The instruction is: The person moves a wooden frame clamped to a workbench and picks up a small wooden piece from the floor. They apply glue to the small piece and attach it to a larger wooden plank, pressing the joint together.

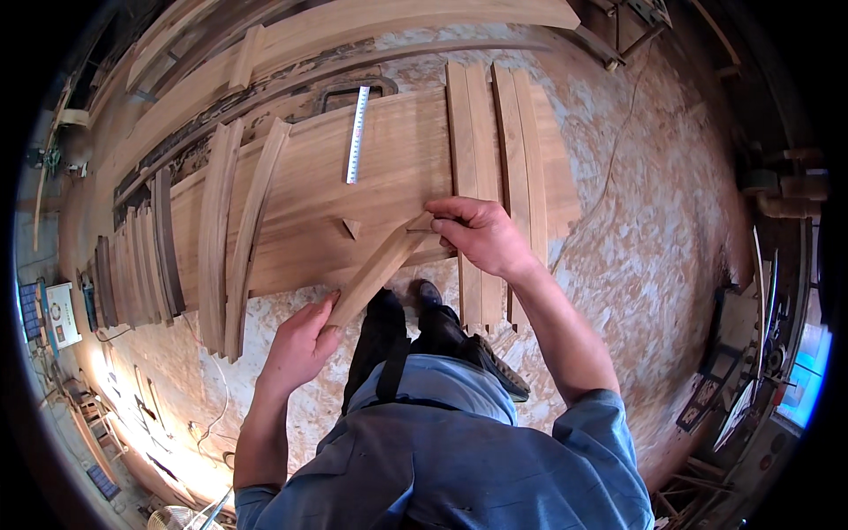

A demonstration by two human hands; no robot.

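A short wooden strip slants between my hands, above the near edge of a wide wooden board. My left hand is closed around its lower left end. At the upper right end, my right hand pinches a thin dark rod-like thing that lies across the wood; most of it is hidden by the fingers, and its kind cannot be told. A small triangular wood offcut lies on the board just left of the strip. Farther off, a white ruler rests on the same board.
Long wooden strips cross the board beside my right hand, with another pair further right. Two moulded strips cross it at left, near a row of shorter pieces. A dark clamp lies behind. Shavings cover the floor.
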